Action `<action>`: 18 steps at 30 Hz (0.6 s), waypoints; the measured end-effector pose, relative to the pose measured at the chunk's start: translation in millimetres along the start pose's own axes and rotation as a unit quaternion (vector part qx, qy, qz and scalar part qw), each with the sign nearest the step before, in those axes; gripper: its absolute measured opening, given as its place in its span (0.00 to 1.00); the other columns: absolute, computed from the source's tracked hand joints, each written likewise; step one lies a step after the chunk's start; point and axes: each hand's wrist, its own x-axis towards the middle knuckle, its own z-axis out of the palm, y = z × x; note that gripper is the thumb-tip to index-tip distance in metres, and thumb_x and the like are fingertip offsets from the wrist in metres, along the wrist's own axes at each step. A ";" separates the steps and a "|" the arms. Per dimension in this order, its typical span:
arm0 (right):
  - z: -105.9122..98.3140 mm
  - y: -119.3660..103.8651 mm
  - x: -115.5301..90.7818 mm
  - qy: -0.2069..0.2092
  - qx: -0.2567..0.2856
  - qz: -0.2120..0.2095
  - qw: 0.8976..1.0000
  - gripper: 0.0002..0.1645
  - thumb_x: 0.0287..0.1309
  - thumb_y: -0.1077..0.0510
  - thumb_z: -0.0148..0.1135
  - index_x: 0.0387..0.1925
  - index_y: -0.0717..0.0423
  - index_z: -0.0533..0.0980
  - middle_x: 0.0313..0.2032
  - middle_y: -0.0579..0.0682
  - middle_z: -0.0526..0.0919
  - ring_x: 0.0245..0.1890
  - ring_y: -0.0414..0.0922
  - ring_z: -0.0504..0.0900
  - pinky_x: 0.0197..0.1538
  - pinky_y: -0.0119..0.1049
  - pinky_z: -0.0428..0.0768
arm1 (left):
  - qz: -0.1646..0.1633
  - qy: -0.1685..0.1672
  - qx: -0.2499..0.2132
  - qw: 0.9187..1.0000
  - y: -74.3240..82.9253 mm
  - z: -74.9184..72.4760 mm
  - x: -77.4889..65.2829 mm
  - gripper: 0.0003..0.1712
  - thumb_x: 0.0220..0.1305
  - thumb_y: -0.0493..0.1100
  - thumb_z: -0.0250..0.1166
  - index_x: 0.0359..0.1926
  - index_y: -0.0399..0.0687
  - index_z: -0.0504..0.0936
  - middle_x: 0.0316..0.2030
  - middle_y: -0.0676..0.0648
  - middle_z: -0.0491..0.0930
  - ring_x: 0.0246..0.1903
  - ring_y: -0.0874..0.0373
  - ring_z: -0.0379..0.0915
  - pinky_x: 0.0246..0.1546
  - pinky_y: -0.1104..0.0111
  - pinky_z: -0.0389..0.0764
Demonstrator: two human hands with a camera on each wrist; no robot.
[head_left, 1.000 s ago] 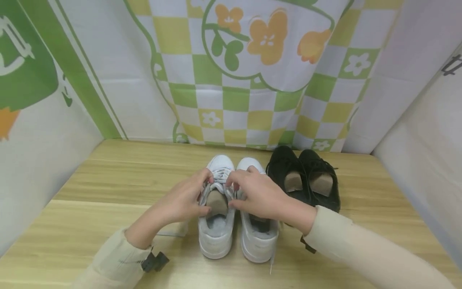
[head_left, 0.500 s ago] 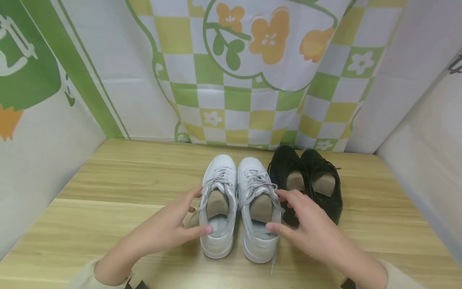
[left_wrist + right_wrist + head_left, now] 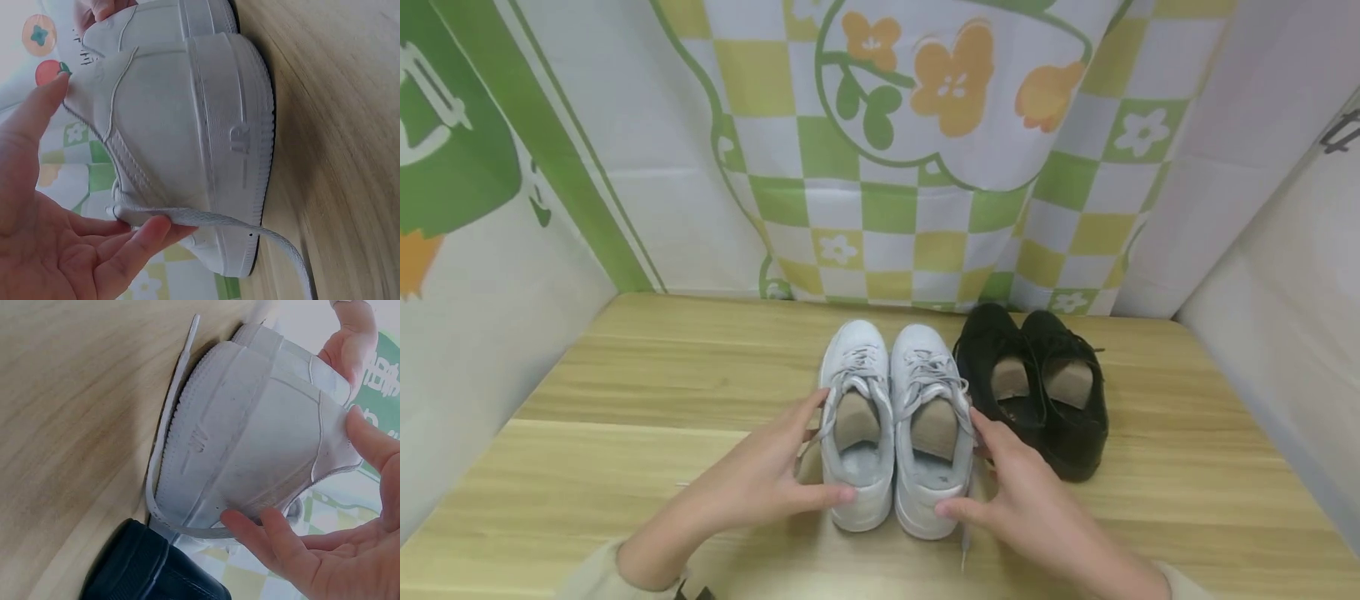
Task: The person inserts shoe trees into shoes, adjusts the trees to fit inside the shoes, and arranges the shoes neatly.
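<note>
Two white lace-up sneakers stand side by side on the wooden surface, toes pointing away and touching along their inner sides. At the left sneaker (image 3: 856, 358), my left hand (image 3: 763, 475) rests its thumb on the heel and its extended fingers against the outer side, touching a loose lace (image 3: 219, 219). My right hand (image 3: 1026, 492) does likewise on the right sneaker (image 3: 919, 354), thumb at the heel and fingertips on the outer side. That shoe's lace (image 3: 164, 425) hangs down onto the wood. Beige inserts (image 3: 934, 427) show inside the shoes.
A pair of black lace-up shoes (image 3: 1078, 442) stands just right of the white pair, close to my right hand. Behind rises a patterned cloth backdrop (image 3: 891, 208). White side panels bound the wooden surface (image 3: 625, 400) on the left and right.
Both hands have drawn back from the laces to the shoes' outer sides and heels. The gap between the white sneakers has closed. The black shoes stay put.
</note>
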 end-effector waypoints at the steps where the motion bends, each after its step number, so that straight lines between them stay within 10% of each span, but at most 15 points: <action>1: 1.4 -0.4 2.1 0.001 0.003 -0.001 1.000 0.67 0.40 0.33 0.77 0.73 0.62 0.58 0.62 0.58 0.75 0.55 0.49 0.82 0.57 0.48 0.79 | -0.002 0.001 0.001 1.000 -0.5 -0.1 1.0 0.68 0.50 0.75 0.68 0.77 0.38 0.50 0.72 0.33 0.61 0.60 0.40 0.75 0.61 0.43 0.72; 18: 11.4 3.0 35.9 0.009 0.046 -0.015 0.999 0.63 0.42 0.37 0.78 0.72 0.62 0.58 0.62 0.58 0.73 0.57 0.54 0.81 0.54 0.50 0.81 | 0.000 -0.010 -0.009 1.000 -29.6 -14.6 31.7 0.70 0.49 0.74 0.68 0.78 0.42 0.45 0.76 0.36 0.53 0.64 0.37 0.71 0.64 0.43 0.70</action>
